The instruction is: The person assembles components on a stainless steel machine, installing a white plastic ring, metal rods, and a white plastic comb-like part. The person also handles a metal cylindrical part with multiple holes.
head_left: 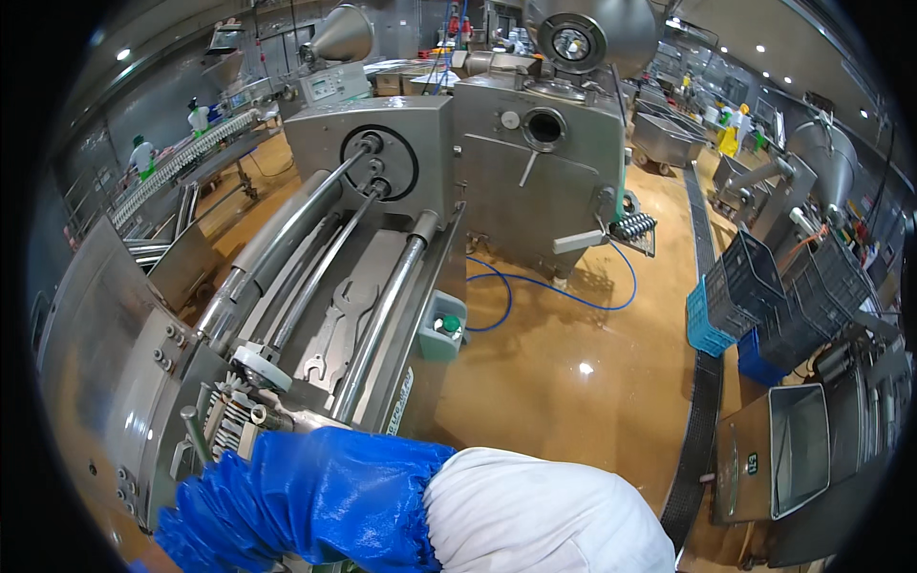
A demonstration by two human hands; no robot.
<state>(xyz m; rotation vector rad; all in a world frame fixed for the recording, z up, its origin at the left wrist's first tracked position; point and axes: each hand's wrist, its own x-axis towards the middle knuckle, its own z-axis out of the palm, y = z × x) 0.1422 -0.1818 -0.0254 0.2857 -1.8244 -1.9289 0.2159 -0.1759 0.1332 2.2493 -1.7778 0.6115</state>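
An arm in a blue waterproof sleeve cover (325, 487) and a white upper sleeve (544, 516) crosses the lower edge from right to left; it looks like my right arm. Its hand is lost at the lower left rim. My left hand does not show. Close beyond the sleeve cover is the near end of a steel machine, with a row of small metal parts (229, 420) and a white round collar (260, 367). Long steel rods (382, 315) run from there to the machine's housing (430, 143). Flat spanner-shaped metal pieces (344, 315) lie on the bed between the rods.
A green-capped jug (444, 329) stands beside the machine. Past it are a large steel filling machine (535, 181) and a blue hose (592, 304) on the wet floor. Stacked crates (745, 286), a steel bin (772, 454) and a floor drain (702, 382) line the right. People work far off.
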